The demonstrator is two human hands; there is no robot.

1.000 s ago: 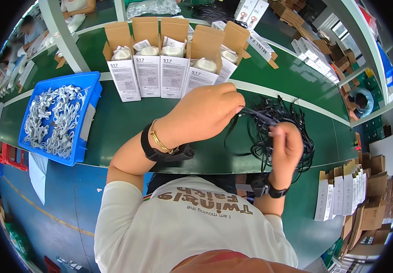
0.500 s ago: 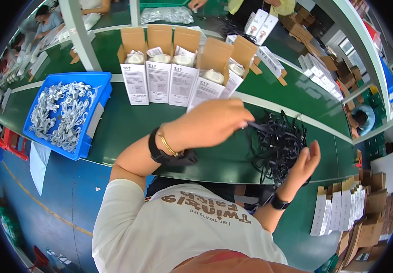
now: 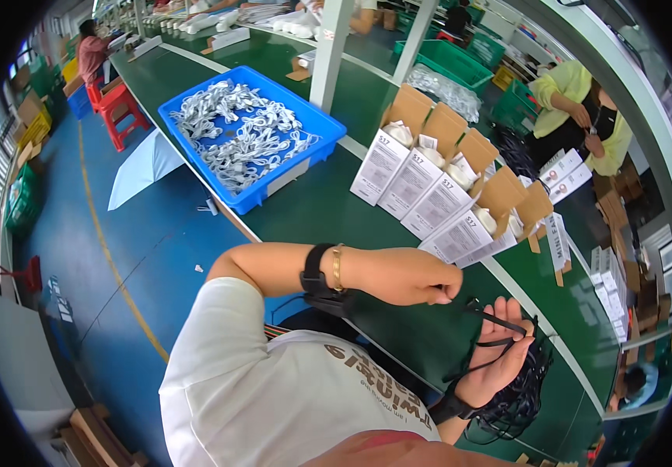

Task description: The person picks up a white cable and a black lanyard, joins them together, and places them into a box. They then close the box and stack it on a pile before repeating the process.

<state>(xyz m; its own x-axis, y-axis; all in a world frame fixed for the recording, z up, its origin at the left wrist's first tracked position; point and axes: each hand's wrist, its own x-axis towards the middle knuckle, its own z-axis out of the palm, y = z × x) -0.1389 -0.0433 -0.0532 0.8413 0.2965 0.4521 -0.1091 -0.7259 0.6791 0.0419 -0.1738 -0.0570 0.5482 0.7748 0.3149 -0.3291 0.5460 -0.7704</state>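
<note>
Evidently a loose hold: one black strap (image 3: 498, 320) in the right hand (image 3: 491, 370), beside the black pile (image 3: 516, 397).
Relative to the pile: the right hand overlapped its near-left side, fingers extended, grip wide, strap draped across fingers and thumb. The left hand (image 3: 414, 278) hung farther left, apart from the strap, its grip narrow, nothing visible inside. White boxes (image 3: 439, 194) stood beyond the pile on the table (image 3: 293, 226), the blue tray (image 3: 328, 140) well left. Judged risk: so slack a hold could have let the strap slide off; a snagged loop could have dragged neighbours from the tangle.
</note>
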